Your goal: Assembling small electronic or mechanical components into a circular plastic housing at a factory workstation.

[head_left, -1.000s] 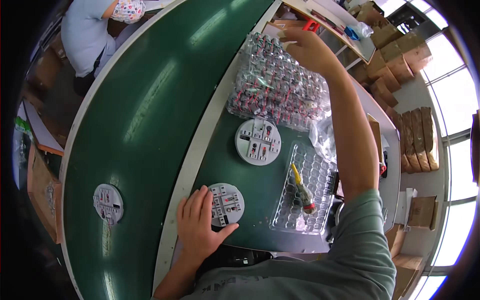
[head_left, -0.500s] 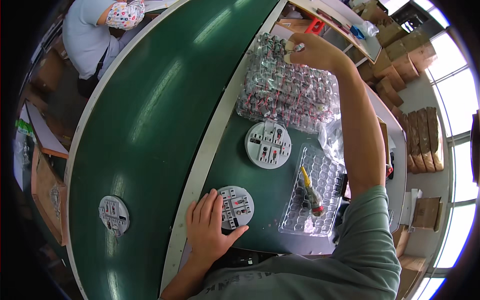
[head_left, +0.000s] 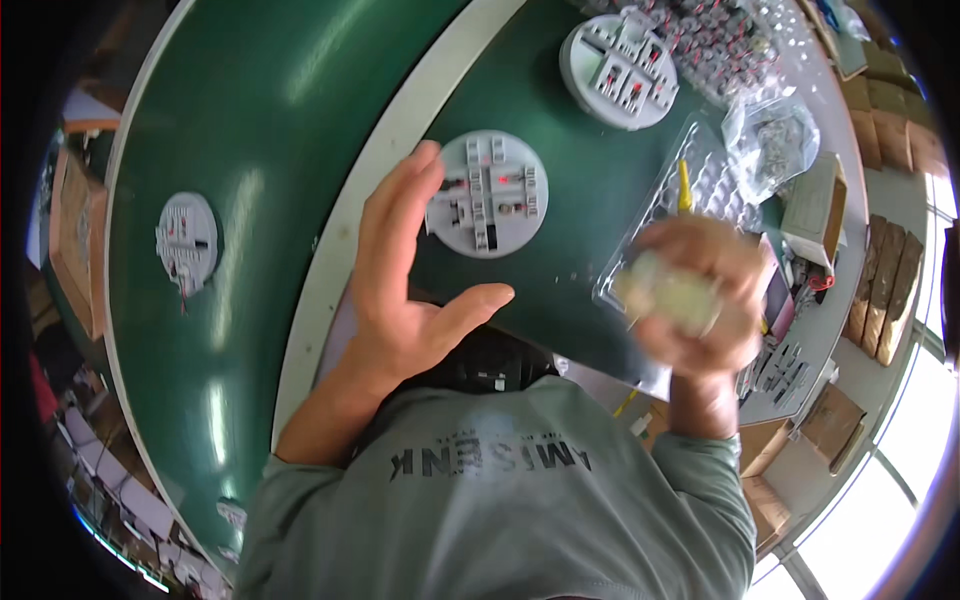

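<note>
My left hand (head_left: 398, 275) is open, its thumb spread away from the fingers. Its fingertips are at the left edge of a round grey disc (head_left: 488, 215) with raised slots and small dark and red parts. My right hand (head_left: 705, 295) is smeared by motion over the near end of a clear plastic tray (head_left: 640, 245). Pale yellowish coverings show at its fingers; whether they hold anything is unclear. Beyond it, a yellow pointed tip (head_left: 684, 185) shows over the tray, the rest hidden. A second grey disc (head_left: 620, 75) with similar small parts lies farther back.
At the far right, clear trays of small parts with red wires (head_left: 715, 45) are piled up. Beside them are a crumpled clear bag (head_left: 770, 145) and an open carton (head_left: 815, 210). Another grey disc (head_left: 188, 240) lies on the green surface (head_left: 265, 200) beyond the pale rail (head_left: 345, 215).
My right hand has come back from the piled trays toward my body. My left thumb has moved away from the near disc. The whole view has shifted, bringing more of my shirt into sight.
</note>
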Tool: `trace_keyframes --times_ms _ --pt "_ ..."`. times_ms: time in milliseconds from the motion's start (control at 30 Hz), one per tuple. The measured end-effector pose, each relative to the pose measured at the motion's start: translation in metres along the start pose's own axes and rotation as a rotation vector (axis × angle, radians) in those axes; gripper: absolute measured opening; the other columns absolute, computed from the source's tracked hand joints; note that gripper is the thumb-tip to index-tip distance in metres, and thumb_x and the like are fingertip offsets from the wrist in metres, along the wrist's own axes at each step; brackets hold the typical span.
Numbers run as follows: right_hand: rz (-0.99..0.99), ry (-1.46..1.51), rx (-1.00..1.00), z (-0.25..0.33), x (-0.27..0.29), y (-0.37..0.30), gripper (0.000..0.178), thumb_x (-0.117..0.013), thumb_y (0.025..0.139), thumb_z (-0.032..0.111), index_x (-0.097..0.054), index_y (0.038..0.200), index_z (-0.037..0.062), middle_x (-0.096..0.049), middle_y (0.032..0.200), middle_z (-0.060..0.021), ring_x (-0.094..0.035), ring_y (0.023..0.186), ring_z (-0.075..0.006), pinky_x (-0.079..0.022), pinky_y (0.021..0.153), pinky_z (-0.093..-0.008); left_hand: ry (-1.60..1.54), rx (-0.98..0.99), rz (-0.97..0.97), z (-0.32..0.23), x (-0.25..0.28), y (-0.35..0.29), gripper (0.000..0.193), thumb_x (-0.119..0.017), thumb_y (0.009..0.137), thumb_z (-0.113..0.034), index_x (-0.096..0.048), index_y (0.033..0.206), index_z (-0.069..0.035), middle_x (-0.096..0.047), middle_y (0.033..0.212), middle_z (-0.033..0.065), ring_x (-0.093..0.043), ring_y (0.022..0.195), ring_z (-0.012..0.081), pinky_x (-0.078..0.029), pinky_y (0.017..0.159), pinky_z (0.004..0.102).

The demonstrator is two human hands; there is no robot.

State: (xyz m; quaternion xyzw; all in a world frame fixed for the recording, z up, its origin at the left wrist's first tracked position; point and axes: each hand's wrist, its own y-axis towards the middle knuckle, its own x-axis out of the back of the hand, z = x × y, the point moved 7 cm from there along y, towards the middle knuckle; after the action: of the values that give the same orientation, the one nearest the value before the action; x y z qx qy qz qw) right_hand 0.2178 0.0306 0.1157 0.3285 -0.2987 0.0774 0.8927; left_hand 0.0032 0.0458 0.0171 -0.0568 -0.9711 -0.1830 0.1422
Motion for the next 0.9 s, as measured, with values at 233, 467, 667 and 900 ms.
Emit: trace_keyframes --times_ms 233,467,667,900 --pt "-0.117 0.808 -0.182 0.029 -0.051 -0.067 0.027 -0.082 0.089 -0.001 -0.069 0.112 -0.0053 -0.066 0.112 -0.0162 -0.074 0.095 -0.0347 -0.064 0.084 -0.0444 -0.303 0.067 0.446 -0.052 -0.01 -0.037 0.036 -0.09 0.079 -0.008 -0.076 0.11 0.002 -0.075 0.107 0.015 -0.074 0.089 0.0277 -0.058 0.076 0.0369" --pt "0.093 0.656 -0.743 0.022 -0.047 -0.093 0.027 -0.084 0.09 0.003 -0.071 0.112 -0.0059 -0.072 0.113 -0.0191 -0.077 0.089 -0.027 -0.064 0.075 -0.0382 0.024 -0.193 0.33 -0.056 -0.007 -0.053 0.023 -0.088 0.076 -0.002 -0.077 0.096 -0.002 -0.074 0.093 0.0082 -0.071 0.076 0.0247 -0.055 0.064 0.0363" --pt "0.375 0.25 -0.565 0.025 -0.057 -0.063 0.027 -0.085 0.087 0.003 -0.072 0.11 -0.003 -0.076 0.111 -0.0162 -0.078 0.088 -0.0261 -0.063 0.074 -0.0347 0.232 -0.293 0.462 -0.055 -0.003 -0.047 0.018 -0.083 0.08 -0.007 -0.076 0.096 -0.002 -0.068 0.086 0.0064 -0.066 0.071 0.0253 -0.051 0.061 0.0375" --pt "0.44 0.016 -0.282 0.009 -0.086 -0.025 0.027 -0.083 0.083 0.001 -0.074 0.108 0.0022 -0.075 0.105 -0.0128 -0.073 0.087 -0.0343 -0.061 0.075 -0.0398 0.436 -0.232 0.59 -0.04 0.012 -0.016 0.021 -0.08 0.084 -0.007 -0.075 0.104 -0.003 -0.066 0.09 0.0067 -0.065 0.076 0.0272 -0.052 0.066 0.0398"
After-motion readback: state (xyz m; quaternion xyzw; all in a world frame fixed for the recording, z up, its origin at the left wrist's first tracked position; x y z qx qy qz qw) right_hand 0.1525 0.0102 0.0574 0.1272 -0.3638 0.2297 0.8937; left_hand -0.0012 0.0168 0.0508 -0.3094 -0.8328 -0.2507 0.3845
